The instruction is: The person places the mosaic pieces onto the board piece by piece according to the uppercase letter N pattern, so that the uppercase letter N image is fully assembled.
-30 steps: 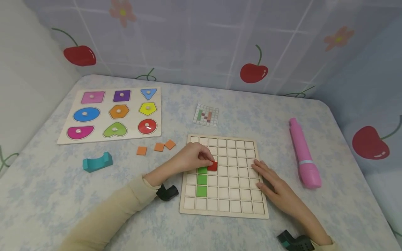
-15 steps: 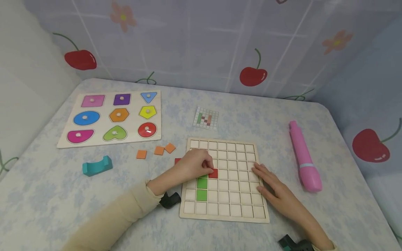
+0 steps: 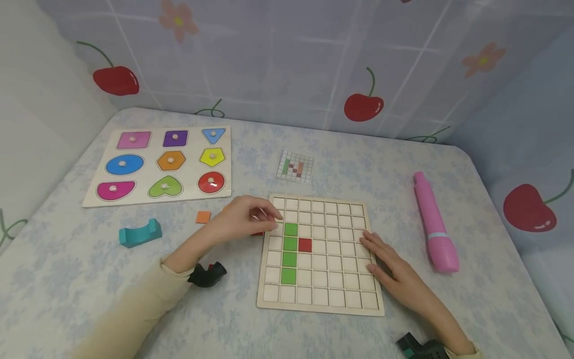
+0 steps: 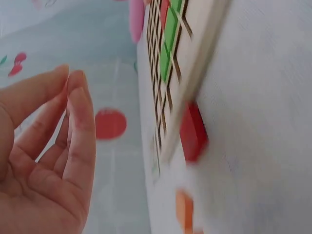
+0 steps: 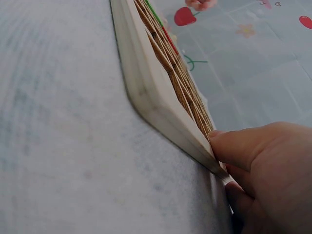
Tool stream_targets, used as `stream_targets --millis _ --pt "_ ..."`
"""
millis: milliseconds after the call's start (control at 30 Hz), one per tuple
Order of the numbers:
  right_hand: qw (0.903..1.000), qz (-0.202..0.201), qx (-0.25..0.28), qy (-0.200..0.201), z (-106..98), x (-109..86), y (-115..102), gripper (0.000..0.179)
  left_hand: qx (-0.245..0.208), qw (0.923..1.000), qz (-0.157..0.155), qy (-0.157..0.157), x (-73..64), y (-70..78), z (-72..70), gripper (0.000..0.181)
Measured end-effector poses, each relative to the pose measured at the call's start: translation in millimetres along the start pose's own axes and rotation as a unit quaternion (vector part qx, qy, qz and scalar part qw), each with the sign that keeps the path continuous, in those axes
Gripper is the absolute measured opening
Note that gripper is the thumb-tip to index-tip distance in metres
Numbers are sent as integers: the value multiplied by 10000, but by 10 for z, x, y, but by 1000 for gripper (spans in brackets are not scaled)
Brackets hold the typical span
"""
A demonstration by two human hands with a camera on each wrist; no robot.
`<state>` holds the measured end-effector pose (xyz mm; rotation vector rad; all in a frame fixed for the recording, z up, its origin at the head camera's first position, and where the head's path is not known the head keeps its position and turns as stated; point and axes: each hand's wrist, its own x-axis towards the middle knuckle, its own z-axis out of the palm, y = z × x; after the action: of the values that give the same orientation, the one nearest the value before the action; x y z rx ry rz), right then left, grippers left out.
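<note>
On the wooden grid board [image 3: 320, 305], several green tiles [image 3: 289, 259] form a column, and a red tile [image 3: 305, 245] sits in the cell to the right of one. My left hand [image 3: 244, 217] hovers over the board's left edge. In the left wrist view its thumb and index fingertips [image 4: 78, 80] come together with nothing between them. Below it, another red tile [image 4: 193, 131] lies on the table against the board's side, mostly hidden in the head view. My right hand [image 3: 394, 271] rests straight fingers on the board's right edge, the thumb on the rim.
An orange tile [image 3: 203, 217] lies left of my left hand, which covers others. Behind the board is a small pattern card [image 3: 295, 166]. A knobbed shape puzzle [image 3: 157, 167] stands at back left, a teal curved block [image 3: 140, 233] before it. A pink microphone-like stick [image 3: 436, 224] lies right.
My left hand has let go of the red tile, now lying in its cell, and moved up and left off the green column. My right hand stays in place.
</note>
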<state>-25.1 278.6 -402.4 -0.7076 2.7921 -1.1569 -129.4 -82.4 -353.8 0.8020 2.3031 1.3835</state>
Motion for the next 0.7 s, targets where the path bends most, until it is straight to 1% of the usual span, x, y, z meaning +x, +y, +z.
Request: stream_targets --millis 100,200,267,333,400,467,533,600,700 --pt "10000 65 11 -6 0 -16 -6 58 56 9997 -212 83 -255 -73 -182 18" --pt "9999 113 2 -3 7 -38 -15 58 184 9988 -444 29 -522 -175 -292 22" --pt "9999 132 -9 -1 16 -54 -21 58 267 9981 -536 -113 -685 -251 -324 25" --pt "10000 93 -19 9 24 -66 -22 59 330 9969 -606 -376 -830 -318 -335 28" --pt "10000 55 -44 18 25 -67 -20 59 409 9951 -634 -632 -946 -374 -336 27" --pt "10000 13 -60 48 20 -55 -16 60 568 9932 -619 -812 -1020 -414 -336 24" --pt "9999 -20 -82 66 12 -33 -10 60 780 9913 -544 -908 -1056 -437 -335 19" --pt "9999 -51 -92 79 4 -11 -2 59 995 9897 -463 -916 -1063 -441 -336 18" --pt "9999 -70 -108 62 -3 11 12 59 1159 9880 -442 -920 -1050 -428 -332 18"
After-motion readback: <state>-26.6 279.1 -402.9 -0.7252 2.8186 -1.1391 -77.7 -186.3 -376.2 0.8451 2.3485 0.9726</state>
